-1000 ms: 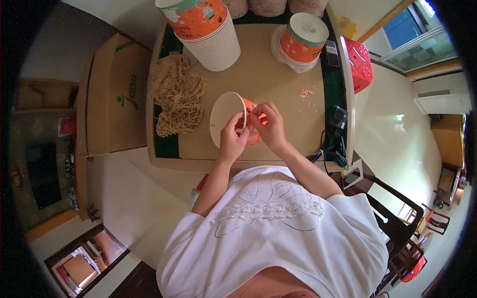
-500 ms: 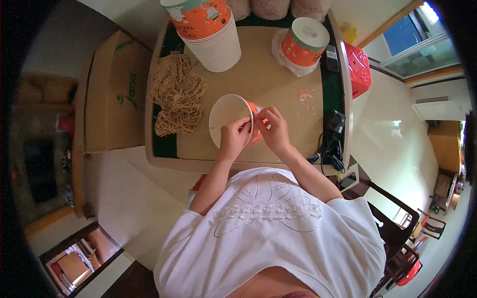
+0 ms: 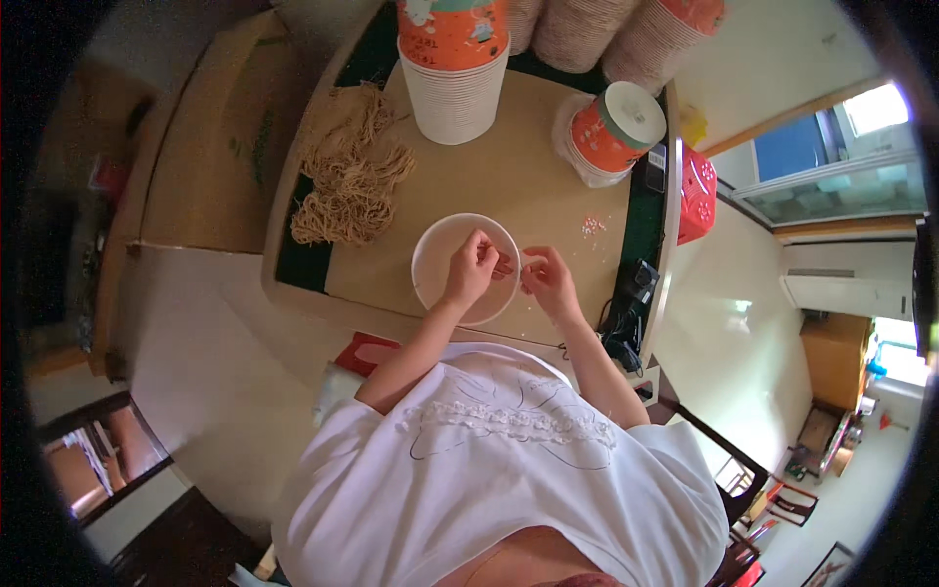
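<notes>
A paper bucket [image 3: 440, 256], white inside, stands near the front edge of the table with its round mouth facing up. My left hand [image 3: 473, 272] is over the mouth, fingers curled close to the bucket's right inner wall. Outside that same rim is my right hand [image 3: 550, 286], its fingers bent and their tips at the rim. Anything small between the fingers of either hand is too small to make out. Small pink and white bits [image 3: 594, 226] lie on the brown board to the right.
A bundle of tan paper cords [image 3: 357, 181] lies at the left. Behind stand a tall stack of orange-printed buckets [image 3: 455, 98] and a shorter upturned one [image 3: 611, 132]. A black device with cables [image 3: 631, 303] sits at the right edge; a red stool [image 3: 695, 196] stands beyond it.
The bucket has turned from tilted to mouth up, hiding its orange outside. My hands have moved slightly apart at the rim. The whole view has shifted and turned.
</notes>
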`<state>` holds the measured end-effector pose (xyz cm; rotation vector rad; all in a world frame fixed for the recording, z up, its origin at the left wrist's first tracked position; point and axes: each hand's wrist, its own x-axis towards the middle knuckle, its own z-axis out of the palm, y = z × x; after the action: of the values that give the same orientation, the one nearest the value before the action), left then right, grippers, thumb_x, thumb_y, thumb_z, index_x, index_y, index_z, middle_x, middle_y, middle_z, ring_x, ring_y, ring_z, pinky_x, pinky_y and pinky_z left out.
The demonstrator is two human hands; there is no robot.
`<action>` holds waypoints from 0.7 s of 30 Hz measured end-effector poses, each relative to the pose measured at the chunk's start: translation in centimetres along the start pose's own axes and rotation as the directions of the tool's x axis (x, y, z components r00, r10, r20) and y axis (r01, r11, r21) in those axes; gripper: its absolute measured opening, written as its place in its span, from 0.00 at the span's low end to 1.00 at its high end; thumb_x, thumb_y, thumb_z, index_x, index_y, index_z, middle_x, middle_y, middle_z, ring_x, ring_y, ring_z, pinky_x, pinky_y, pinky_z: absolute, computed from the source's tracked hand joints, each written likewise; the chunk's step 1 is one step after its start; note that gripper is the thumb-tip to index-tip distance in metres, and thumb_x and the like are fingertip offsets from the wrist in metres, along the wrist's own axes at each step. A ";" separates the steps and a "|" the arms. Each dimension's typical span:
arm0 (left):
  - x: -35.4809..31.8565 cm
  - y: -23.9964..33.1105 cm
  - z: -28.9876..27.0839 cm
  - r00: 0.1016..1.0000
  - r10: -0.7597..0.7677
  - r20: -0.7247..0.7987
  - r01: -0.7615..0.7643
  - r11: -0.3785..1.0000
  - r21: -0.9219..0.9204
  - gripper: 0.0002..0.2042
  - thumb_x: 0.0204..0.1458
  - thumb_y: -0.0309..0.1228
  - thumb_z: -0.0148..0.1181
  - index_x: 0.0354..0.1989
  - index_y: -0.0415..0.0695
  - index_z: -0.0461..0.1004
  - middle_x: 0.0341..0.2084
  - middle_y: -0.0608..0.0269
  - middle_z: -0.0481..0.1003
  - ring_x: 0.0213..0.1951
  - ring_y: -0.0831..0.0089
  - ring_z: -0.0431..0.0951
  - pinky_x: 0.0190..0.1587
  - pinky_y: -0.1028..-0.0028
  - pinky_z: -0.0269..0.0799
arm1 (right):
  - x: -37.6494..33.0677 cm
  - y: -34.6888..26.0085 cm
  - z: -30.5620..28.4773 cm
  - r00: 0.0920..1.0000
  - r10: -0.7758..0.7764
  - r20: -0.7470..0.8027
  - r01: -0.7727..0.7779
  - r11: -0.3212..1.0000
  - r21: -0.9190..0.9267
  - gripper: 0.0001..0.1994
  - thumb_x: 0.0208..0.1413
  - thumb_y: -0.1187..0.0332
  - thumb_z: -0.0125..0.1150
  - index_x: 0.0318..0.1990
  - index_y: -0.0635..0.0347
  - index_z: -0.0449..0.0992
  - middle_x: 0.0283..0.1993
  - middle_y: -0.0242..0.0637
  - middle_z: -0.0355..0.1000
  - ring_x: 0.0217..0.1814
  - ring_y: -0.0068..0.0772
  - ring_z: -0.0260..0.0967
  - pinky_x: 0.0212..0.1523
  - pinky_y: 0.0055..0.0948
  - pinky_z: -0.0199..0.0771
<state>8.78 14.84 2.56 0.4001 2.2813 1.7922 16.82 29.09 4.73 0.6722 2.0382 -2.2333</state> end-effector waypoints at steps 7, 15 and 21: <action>0.1 1.7 -0.9 0.937 -0.334 0.098 0.347 0.875 -0.337 0.03 0.53 0.24 0.50 0.31 0.38 0.66 0.24 0.60 0.73 0.28 0.72 0.77 0.28 0.72 0.73 | -5.2 -4.8 1.1 0.988 0.029 0.154 -0.021 0.998 -0.053 0.15 0.52 0.81 0.53 0.47 0.59 0.63 0.29 0.34 0.68 0.28 0.23 0.70 0.30 0.20 0.71; -0.1 -2.7 0.5 0.940 -0.275 0.201 0.332 0.871 -0.362 0.03 0.54 0.24 0.48 0.34 0.38 0.65 0.24 0.61 0.72 0.26 0.69 0.78 0.24 0.72 0.78 | -0.5 -1.3 -1.2 0.980 -0.199 -0.023 0.167 0.875 -0.453 0.14 0.51 0.71 0.61 0.45 0.60 0.69 0.34 0.35 0.73 0.33 0.22 0.70 0.35 0.23 0.71; -0.3 -0.9 0.0 0.941 -0.241 0.238 0.309 0.898 -0.313 0.04 0.51 0.23 0.52 0.33 0.36 0.67 0.26 0.57 0.76 0.28 0.71 0.80 0.26 0.73 0.78 | 0.5 0.2 0.0 0.995 -0.090 0.040 0.098 0.891 -0.443 0.11 0.52 0.70 0.61 0.42 0.63 0.72 0.33 0.35 0.75 0.34 0.21 0.71 0.37 0.21 0.70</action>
<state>8.97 14.57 1.67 0.1659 1.7430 1.8632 16.43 29.17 4.40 0.5128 2.4925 -1.6952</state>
